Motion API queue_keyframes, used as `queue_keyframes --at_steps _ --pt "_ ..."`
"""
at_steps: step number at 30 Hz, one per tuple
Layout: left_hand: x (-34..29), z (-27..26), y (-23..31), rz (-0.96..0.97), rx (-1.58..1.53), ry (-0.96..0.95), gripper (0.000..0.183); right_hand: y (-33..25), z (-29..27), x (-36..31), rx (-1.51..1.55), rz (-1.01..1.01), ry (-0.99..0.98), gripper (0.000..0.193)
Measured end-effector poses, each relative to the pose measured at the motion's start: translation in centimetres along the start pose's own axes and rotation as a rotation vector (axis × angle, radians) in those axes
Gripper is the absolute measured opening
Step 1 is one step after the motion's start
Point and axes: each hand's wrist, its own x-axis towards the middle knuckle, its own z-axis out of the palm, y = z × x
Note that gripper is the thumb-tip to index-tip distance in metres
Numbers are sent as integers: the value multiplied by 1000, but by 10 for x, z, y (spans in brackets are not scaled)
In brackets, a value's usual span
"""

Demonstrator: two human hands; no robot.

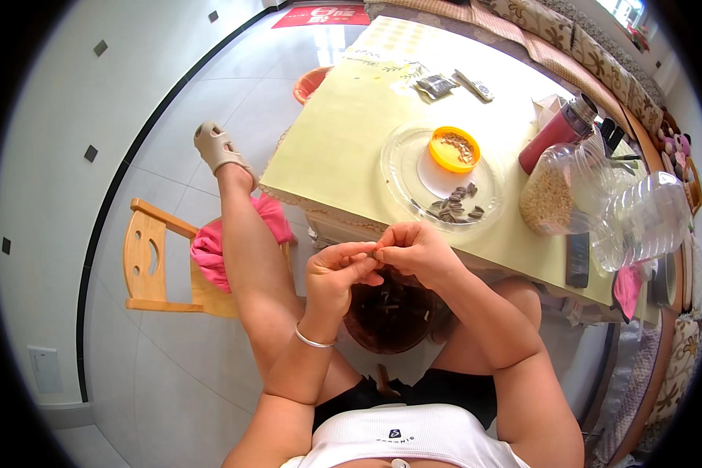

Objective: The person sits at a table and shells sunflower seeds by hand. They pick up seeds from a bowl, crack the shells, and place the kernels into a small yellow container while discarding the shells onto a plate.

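Note:
My left hand [337,273] and my right hand [420,248] meet fingertip to fingertip in front of the table edge. Both are closed in a pinch around a small dark sunflower seed [377,254], mostly covered by the fingers. Just below them is a dark brown bowl [382,331] with a few pale bits of shell inside. On the table, a clear plastic plate [395,183] carries a loose heap of striped sunflower seeds [451,207]. A round container with a yellow rim [438,160] also stands on the plate, with shelled kernels [462,144] in it.
At the table's right stand a maroon thermos [554,136], a clear jar of grain [550,195], and a large clear plastic bottle [639,222]. A remote [474,84] and a grey packet [435,86] lie farther back. A wooden chair [152,261] is at the left.

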Motion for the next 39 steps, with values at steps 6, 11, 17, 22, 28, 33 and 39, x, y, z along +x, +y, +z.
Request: queue_keyframes --at_steps 6,11,17,22,28,33,39 --pt "2 -3 -5 12 -43 -42 20 2 -2 -1 -24 16 -2 11" --pt "1 2 -4 80 90 -11 18 1 -3 -2 -6 0 -31 12" --pt "-3 6 0 131 259 4 16 2 -2 -1 -129 -54 -39 12" --pt "1 -4 -6 40 22 -28 18 4 -4 1 -17 -27 -75 10" --pt "2 -5 -7 82 -11 17 21 5 -3 2 108 20 -65 9" --pt "-4 3 -3 227 289 85 19 -4 -9 -7 -212 -70 -50 8" --pt "-15 21 0 378 562 92 19 -9 -4 -14 -229 -101 1 10"
